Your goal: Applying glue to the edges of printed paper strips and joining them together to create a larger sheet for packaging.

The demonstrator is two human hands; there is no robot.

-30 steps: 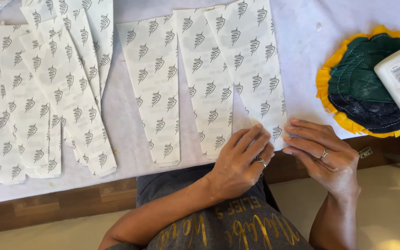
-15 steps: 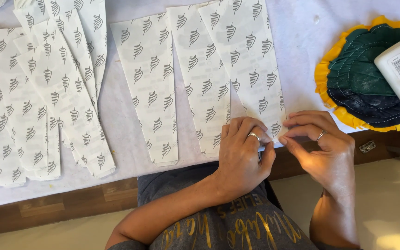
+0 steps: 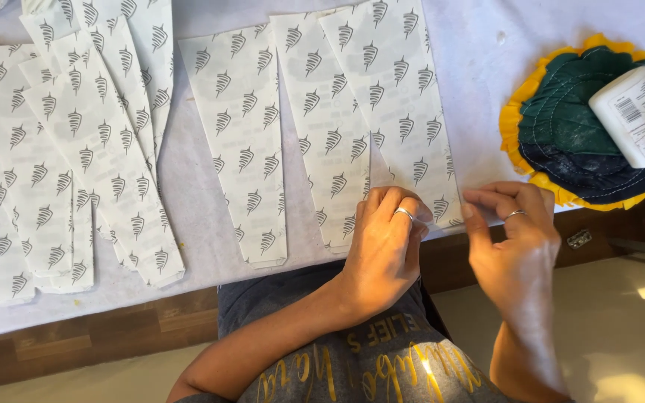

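Several tapered white paper strips printed with small grey leaf marks lie side by side on a white-covered table [image 3: 479, 89]. My left hand [image 3: 384, 242] rests with curled fingers on the near end of the rightmost strip [image 3: 397, 112], pinching its lower corner. My right hand [image 3: 513, 239] is just to the right at the table's front edge, thumb and fingers pinched together close to that same corner. Whether it grips the paper is hidden. Both hands wear a ring.
A stack of more printed strips [image 3: 76, 164] fans out at the left. At the right sits a round pile of dark green and navy fabric pieces [image 3: 569, 127] on yellow cloth, with a white glue bottle [image 3: 636, 116] lying on it. The wooden table edge [image 3: 113, 336] runs below.
Both hands have moved up to the lower corner of the rightmost strip and closed their fingers on it; the right hand has drawn slightly away to the right.
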